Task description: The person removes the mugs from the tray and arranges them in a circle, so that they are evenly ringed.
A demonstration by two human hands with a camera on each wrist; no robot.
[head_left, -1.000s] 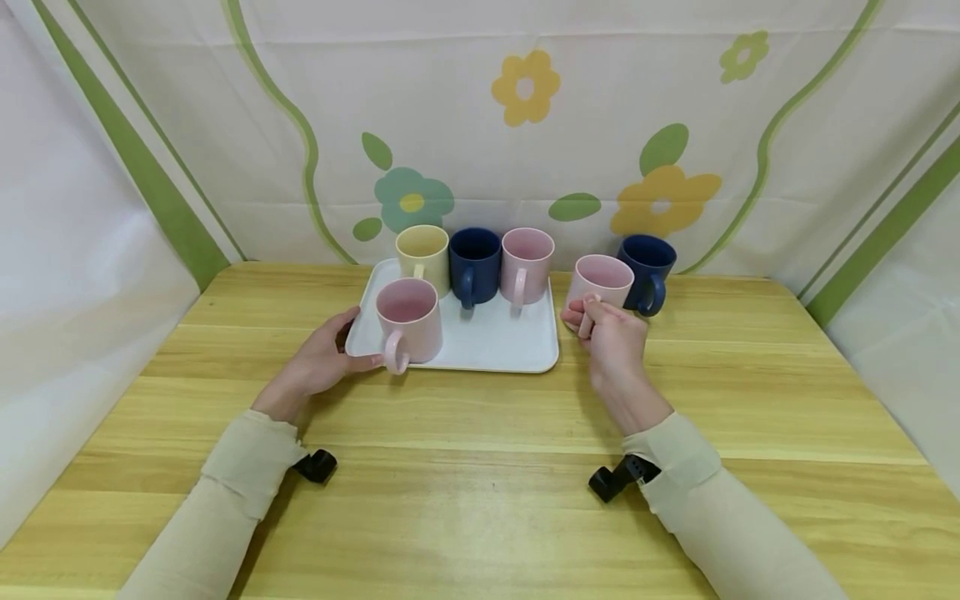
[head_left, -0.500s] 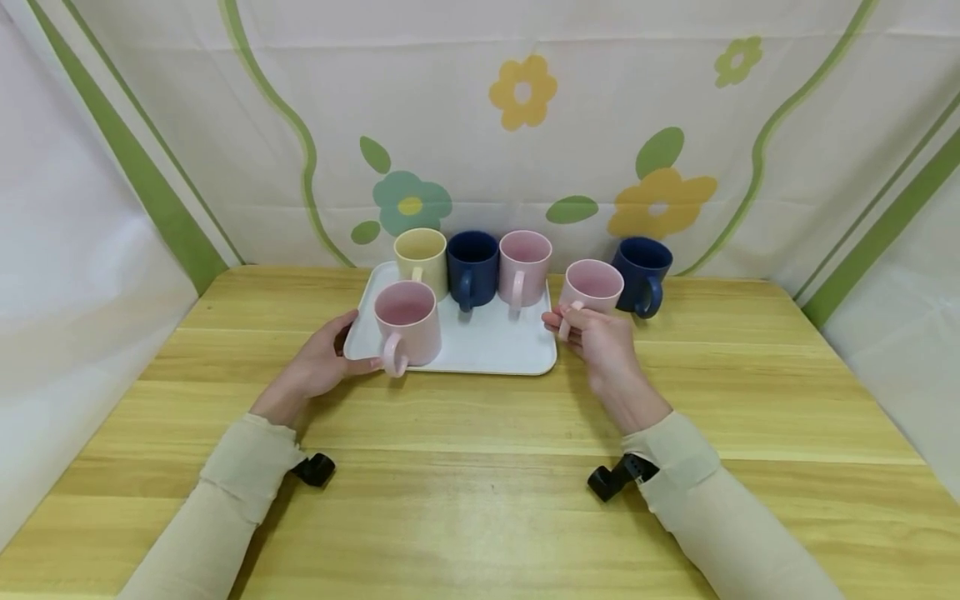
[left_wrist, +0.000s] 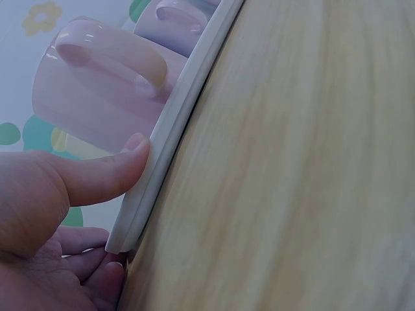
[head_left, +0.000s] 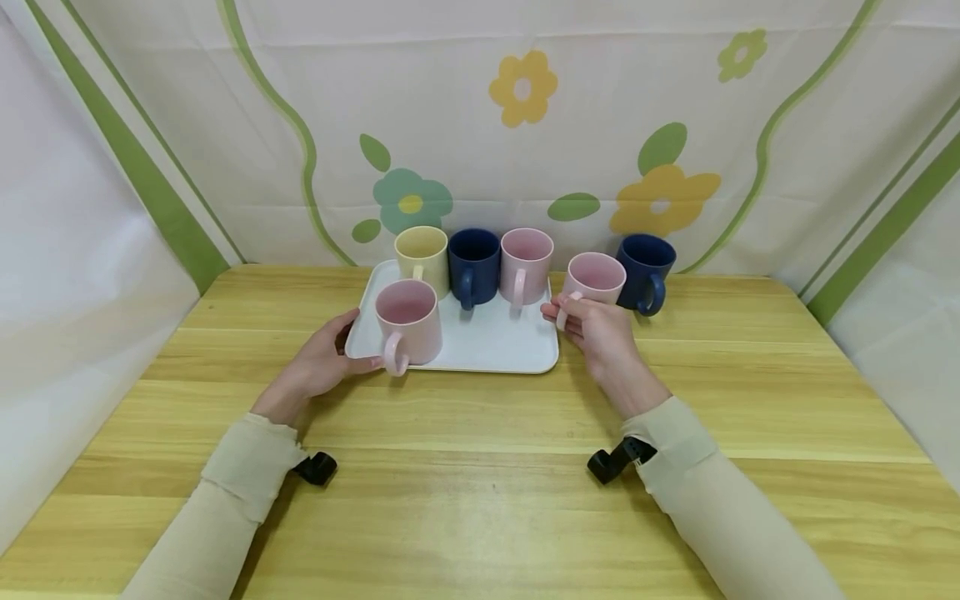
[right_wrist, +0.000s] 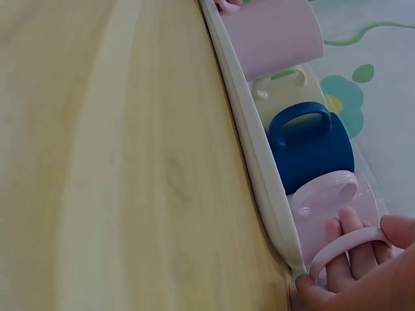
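My left hand (head_left: 321, 358) grips the near left corner of a white tray (head_left: 498, 346). In the left wrist view, the thumb (left_wrist: 107, 178) presses the rim while the other fingers lie round the corner. A pink mug (head_left: 411, 333) stands upright at the tray's front left, its handle over the near edge. Behind it, yellow (head_left: 431, 275), dark blue (head_left: 486, 275) and pink (head_left: 536, 283) mugs stand in a row on the tray. My right hand (head_left: 606, 333) holds another pink mug (head_left: 596, 286) just right of the tray. Its fingers pass through the handle (right_wrist: 343, 243), thumb on top.
A second dark blue mug (head_left: 636, 283) stands on the wooden table (head_left: 480, 500), close behind the held mug on the right. A white curtain (head_left: 450, 108) with printed flowers hangs along the table's back, and white cloth walls stand at both sides.
My right hand has moved left with the pink mug, away from the right-hand blue mug and up to the tray's right edge, then slightly back. My left hand and the tray have stayed put.
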